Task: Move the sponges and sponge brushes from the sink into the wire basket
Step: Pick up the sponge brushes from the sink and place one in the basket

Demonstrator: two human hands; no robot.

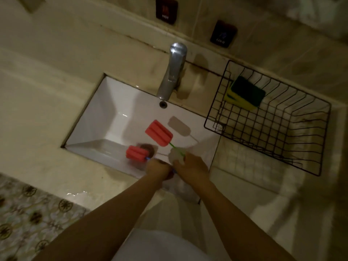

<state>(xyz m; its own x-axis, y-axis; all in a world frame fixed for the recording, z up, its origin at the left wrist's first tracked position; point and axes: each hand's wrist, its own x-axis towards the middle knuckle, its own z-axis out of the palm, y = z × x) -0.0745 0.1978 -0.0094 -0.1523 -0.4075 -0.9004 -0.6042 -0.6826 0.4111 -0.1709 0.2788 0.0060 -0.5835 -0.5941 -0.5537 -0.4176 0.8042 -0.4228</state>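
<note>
In the white sink (105,117), my left hand (158,169) grips the blue handle of a red sponge brush (137,154) lying near the drain. My right hand (191,165) holds the green handle of a larger red sponge brush (159,133), raised over the basin, with something whitish (176,155) by its fingers. A pale beige sponge brush (178,125) lies against the sink's right wall. The black wire basket (318,140) stands on the counter to the right, with a green and yellow sponge (244,93) in its far left corner.
A chrome tap (172,72) overhangs the back of the sink. Red "hot" (166,9) and blue "cold" (223,33) pads sit on the back wall. Water pools on the counter's front edge (81,194). Patterned floor tiles (28,210) show at the lower left.
</note>
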